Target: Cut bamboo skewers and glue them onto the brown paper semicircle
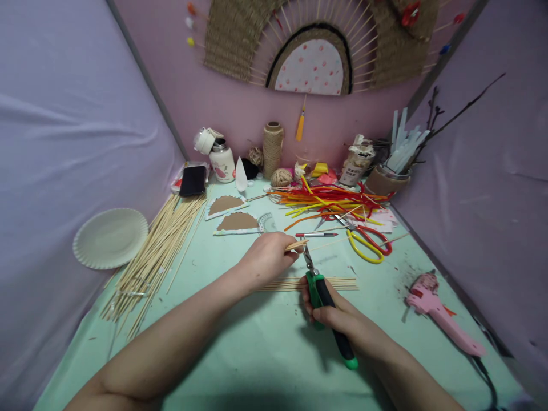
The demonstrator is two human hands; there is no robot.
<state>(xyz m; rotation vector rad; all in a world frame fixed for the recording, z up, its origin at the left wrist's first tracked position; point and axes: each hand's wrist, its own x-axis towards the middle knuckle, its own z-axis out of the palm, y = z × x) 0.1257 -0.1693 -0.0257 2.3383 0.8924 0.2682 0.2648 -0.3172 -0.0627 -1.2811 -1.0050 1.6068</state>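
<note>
My left hand (268, 258) is closed around a few thin bamboo sticks (296, 245), whose ends point right. My right hand (336, 314) grips green-and-black pliers (327, 297), and their metal jaws are at the ends of those sticks. Whether the jaws touch the sticks or stand just beside them, I cannot tell. Below both hands, a row of bamboo sticks (342, 283) lies side by side on the table, partly covered by my left hand and the pliers. A red-and-silver pen (317, 234) rests just beyond the jaws.
At left lie a large bundle of bamboo sticks (158, 251) and a white paper plate (110, 238). Two cardboard half-circles (235, 222) sit further back. Colourful pipe cleaners (334, 200) and scissors (368, 242) lie at back right. A pink glue gun (449, 322) with its cord is at right.
</note>
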